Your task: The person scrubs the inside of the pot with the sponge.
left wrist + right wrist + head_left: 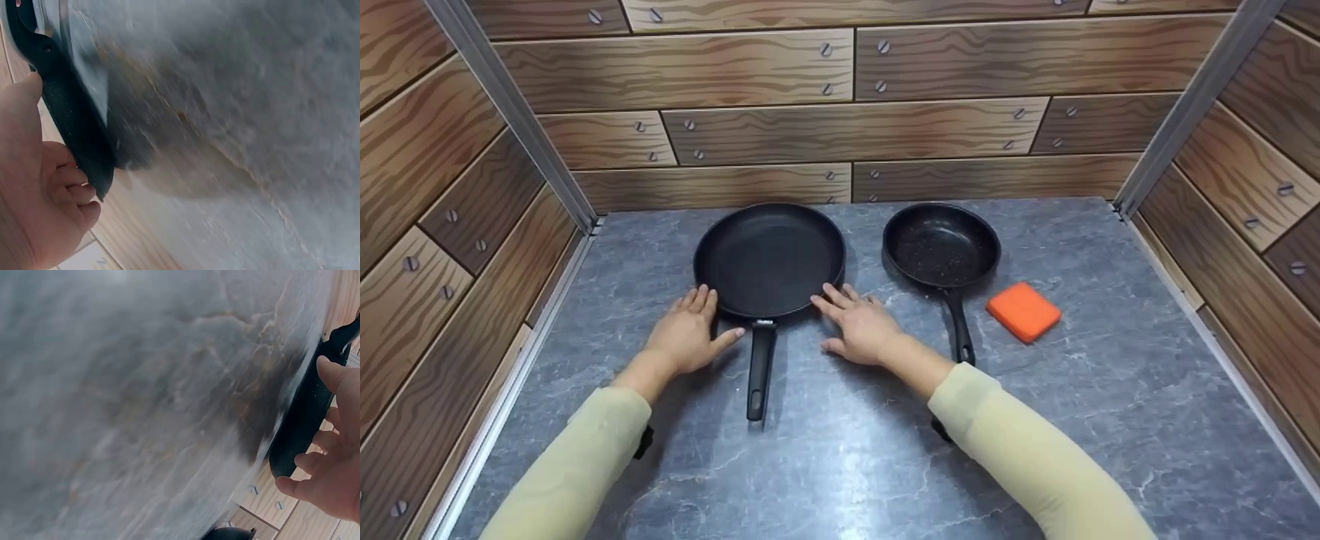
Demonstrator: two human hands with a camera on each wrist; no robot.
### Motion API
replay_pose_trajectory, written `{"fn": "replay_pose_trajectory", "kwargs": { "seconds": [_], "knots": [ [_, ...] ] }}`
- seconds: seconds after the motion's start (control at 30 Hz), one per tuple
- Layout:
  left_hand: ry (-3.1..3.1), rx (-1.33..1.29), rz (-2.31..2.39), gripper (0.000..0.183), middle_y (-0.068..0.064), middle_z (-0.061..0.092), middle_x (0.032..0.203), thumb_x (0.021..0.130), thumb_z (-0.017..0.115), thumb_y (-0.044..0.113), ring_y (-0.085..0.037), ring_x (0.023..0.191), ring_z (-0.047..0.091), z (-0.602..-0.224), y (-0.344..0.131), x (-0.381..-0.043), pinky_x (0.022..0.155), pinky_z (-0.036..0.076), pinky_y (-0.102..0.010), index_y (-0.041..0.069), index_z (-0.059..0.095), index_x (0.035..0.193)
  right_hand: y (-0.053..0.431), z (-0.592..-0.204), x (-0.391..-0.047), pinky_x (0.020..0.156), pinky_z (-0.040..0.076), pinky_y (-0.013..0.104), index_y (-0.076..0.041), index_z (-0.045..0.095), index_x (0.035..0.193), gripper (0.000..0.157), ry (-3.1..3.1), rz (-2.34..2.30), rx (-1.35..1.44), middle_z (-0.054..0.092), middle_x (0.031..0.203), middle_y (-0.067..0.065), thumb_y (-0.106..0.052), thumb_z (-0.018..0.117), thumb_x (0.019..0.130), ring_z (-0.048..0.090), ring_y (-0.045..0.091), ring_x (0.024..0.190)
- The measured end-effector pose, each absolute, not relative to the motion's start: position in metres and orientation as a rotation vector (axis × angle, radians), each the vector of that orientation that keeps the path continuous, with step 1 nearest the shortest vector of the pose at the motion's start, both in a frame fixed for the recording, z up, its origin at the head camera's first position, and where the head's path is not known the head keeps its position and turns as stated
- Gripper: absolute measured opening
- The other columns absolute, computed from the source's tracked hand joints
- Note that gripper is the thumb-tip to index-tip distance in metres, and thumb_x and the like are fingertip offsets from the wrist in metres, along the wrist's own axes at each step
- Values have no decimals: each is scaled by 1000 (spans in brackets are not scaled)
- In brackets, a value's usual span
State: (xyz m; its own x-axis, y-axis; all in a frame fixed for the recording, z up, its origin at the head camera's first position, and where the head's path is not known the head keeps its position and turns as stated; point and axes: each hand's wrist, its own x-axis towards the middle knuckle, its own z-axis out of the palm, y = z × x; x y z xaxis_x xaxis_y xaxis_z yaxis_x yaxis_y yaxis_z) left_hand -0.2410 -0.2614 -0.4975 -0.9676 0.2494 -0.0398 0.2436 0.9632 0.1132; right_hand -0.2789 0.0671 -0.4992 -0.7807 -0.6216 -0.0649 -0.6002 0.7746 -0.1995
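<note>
Wood-patterned walls (780,67) close in the desk (1155,390) at 9, 12 and 3 o'clock, taking 12 as away from the person. The desk is grey and marbled, with 2 pans and a sponge on it. The left sleeve (574,465) reaches in from 7 o'clock, the right sleeve (1027,442) from 5.

The big pan (770,259) is at 11 o'clock from the desk's middle, flat and upright, its handle (761,375) pointing to 6. The small pan (941,244) stands apart at the big pan's 3 o'clock, also upright; its own grip (958,319) runs roughly to 6 and ends by the right cuff in the head view.

The left hand (682,337) is at the big pan's 8 o'clock, the right hand (866,330) at its 4. Fingers on the 2 hands are spread and relaxed, fingertips against the rim, clasping nothing; the left thumb points toward the handle.

Smallest is the orange sponge (1024,311), at the small pan's 4 o'clock, clear of the hands.

As a judgement, setting the big pan flat and squared to the person looks done or nearly so, with at most a slight adjustment left. Whether the small pan or sponge comes into the work, I cannot tell.
</note>
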Motion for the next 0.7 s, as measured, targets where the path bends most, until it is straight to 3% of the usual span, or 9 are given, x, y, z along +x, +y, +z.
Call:
{"fn": "replay_pose_trajectory", "kwargs": {
  "seconds": [0.7],
  "knots": [
    [3093,442,153,100,-33,30,165,103,52,68,-48,154,29,-501,-224,-203,126,25,-57,-12,32,160,110,-495,-244,121,25,70,-18,33,168,82,2833,-298,-1021,23,174,13,-48,70,101,23,45,157]
  ]
}}
